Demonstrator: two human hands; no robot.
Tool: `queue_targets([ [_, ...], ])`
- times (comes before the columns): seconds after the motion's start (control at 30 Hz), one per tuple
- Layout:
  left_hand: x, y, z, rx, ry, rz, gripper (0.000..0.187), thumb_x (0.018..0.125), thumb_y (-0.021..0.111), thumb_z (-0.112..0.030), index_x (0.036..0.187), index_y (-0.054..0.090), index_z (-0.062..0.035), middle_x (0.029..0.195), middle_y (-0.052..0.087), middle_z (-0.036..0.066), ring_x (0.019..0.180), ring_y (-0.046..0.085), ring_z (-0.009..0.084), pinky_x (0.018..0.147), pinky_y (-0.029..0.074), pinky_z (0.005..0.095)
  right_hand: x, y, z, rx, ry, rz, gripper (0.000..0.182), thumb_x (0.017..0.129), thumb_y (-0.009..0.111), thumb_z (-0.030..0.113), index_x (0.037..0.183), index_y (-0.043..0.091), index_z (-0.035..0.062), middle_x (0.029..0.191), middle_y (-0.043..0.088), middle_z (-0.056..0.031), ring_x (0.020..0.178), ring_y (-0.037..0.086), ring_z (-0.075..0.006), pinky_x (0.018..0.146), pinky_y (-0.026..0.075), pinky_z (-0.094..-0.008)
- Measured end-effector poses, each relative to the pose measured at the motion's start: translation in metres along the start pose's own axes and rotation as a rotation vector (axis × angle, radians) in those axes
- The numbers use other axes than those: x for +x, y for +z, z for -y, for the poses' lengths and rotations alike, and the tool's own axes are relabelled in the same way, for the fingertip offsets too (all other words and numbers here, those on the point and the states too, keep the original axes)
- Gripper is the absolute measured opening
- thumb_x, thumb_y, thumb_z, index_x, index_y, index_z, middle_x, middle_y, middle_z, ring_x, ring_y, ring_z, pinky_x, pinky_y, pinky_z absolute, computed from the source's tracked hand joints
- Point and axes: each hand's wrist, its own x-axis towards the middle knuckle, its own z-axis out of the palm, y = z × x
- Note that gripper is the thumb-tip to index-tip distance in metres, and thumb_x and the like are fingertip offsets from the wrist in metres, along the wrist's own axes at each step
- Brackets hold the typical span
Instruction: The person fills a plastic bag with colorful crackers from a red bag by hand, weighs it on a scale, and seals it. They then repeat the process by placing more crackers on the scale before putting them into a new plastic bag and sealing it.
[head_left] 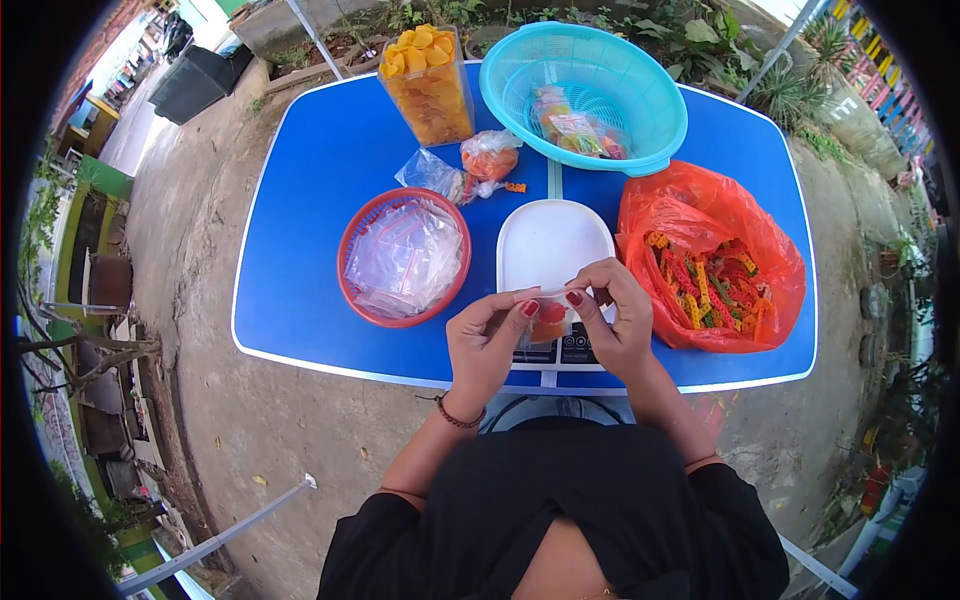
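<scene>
A small clear plastic bag with something orange-red inside hangs between my two hands, over the front of a white kitchen scale. My left hand pinches the bag's left top edge between thumb and fingers. At the right top corner, my right hand grips the same edge with thumb and forefinger. The bag and both hands partly cover the scale's display and buttons. To the left, a red basket holds a pile of flat clear bags. On the right lies an open red plastic bag of colourful crinkled snack pieces.
A turquoise basket with filled packets stands at the table's back edge. Beside it is a clear container of yellow-orange chips. A knotted bag of orange stuff and a crumpled clear bag lie on the blue table.
</scene>
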Motion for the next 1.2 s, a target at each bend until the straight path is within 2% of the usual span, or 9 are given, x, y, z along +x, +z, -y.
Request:
queue_targets([
  [0.1,0.0,0.007,-0.006,-0.019,0.055,-0.063,0.02,0.097,0.07,-0.005,0.115,0.068,0.0031,0.097,0.074,0.006,0.083,0.068,0.008,0.077,0.055,0.0227,0.0,0.0,0.002,-0.034,-0.078,0.019,0.006,0.089,0.069,0.003,0.092,0.064,0.0019,0.084,0.063,-0.0075,0.073,0.055,-0.0203,0.062,0.042,-0.0304],
  [0.3,0.004,0.012,0.0,-0.131,0.18,-0.019,0.01,0.097,0.066,0.0,0.107,0.066,0.0016,0.108,0.068,0.011,0.107,0.066,0.0156,0.09,0.053,0.0275,0.0,-0.003,0.001,-0.088,-0.135,0.039,0.01,0.083,0.067,-0.001,0.09,0.061,0.002,0.087,0.063,-0.0096,0.076,0.056,-0.0241,0.065,0.044,-0.0337],
  [0.4,0.002,0.008,-0.002,-0.055,0.161,0.014,0.008,0.097,0.066,-0.002,0.105,0.065,0.0016,0.111,0.064,0.012,0.117,0.061,0.0204,0.097,0.048,0.032,0.004,-0.005,0.005,-0.117,-0.193,0.091,0.012,0.079,0.067,-0.002,0.089,0.062,0.0024,0.086,0.063,-0.0102,0.076,0.057,-0.0263,0.068,0.044,-0.036],
  [0.5,0.005,0.005,0.008,0.166,0.295,0.058,0.012,0.097,0.067,-0.003,0.106,0.061,0.0016,0.117,0.062,0.012,0.104,0.062,0.0183,0.093,0.049,0.0323,0.0,-0.001,0.001,-0.117,-0.198,0.104,0.014,0.076,0.067,-0.001,0.088,0.062,0.0035,0.086,0.063,-0.0098,0.076,0.057,-0.0273,0.07,0.043,-0.037],
  [0.6,0.006,0.003,0.0,0.322,0.298,0.118,0.011,0.094,0.07,-0.003,0.102,0.064,0.0,0.113,0.065,0.013,0.098,0.062,0.0191,0.09,0.048,0.0329,0.002,-0.002,0.001,-0.188,-0.255,0.116,0.016,0.074,0.068,0.002,0.088,0.063,0.0058,0.086,0.063,-0.0077,0.077,0.057,-0.0264,0.07,0.042,-0.0367],
  [0.77,0.01,0.006,-0.016,0.651,0.457,0.072,0.009,0.084,0.076,-0.002,0.091,0.071,-0.0057,0.096,0.071,0.007,0.09,0.062,0.0214,0.085,0.045,0.0318,0.009,-0.009,0.016,-0.471,-0.367,0.196,0.018,0.071,0.071,0.007,0.086,0.062,0.0097,0.085,0.061,-0.004,0.079,0.056,-0.0245,0.07,0.041,-0.0373],
  [0.9,0.01,0.004,-0.022,0.746,0.541,0.054,0.01,0.079,0.079,-0.003,0.085,0.074,-0.0095,0.091,0.072,0.002,0.086,0.062,0.0205,0.081,0.043,0.0327,0.011,-0.012,0.02,-0.485,-0.32,0.256,0.018,0.071,0.072,0.007,0.086,0.063,0.0103,0.084,0.06,-0.0035,0.082,0.056,-0.0245,0.073,0.039,-0.0383],
  [1.1,0.012,-0.003,-0.033,0.819,0.578,0.144,0.009,0.079,0.08,-0.008,0.085,0.075,-0.0115,0.091,0.073,-0.001,0.084,0.061,0.0182,0.083,0.04,0.0325,0.005,-0.021,0.01,-0.322,-0.283,0.281,0.013,0.075,0.073,0.006,0.082,0.063,0.009,0.084,0.061,-0.0034,0.082,0.055,-0.0245,0.073,0.038,-0.0377],
  [1.2,0.012,-0.001,-0.038,0.915,0.585,0.137,0.008,0.081,0.079,-0.008,0.086,0.074,-0.0101,0.092,0.073,0.002,0.084,0.062,0.0194,0.081,0.043,0.033,0.004,-0.023,0.012,-0.267,-0.231,0.283,0.01,0.079,0.074,0.007,0.083,0.065,0.0079,0.085,0.063,-0.0042,0.083,0.056,-0.0246,0.075,0.04,-0.0374],
])
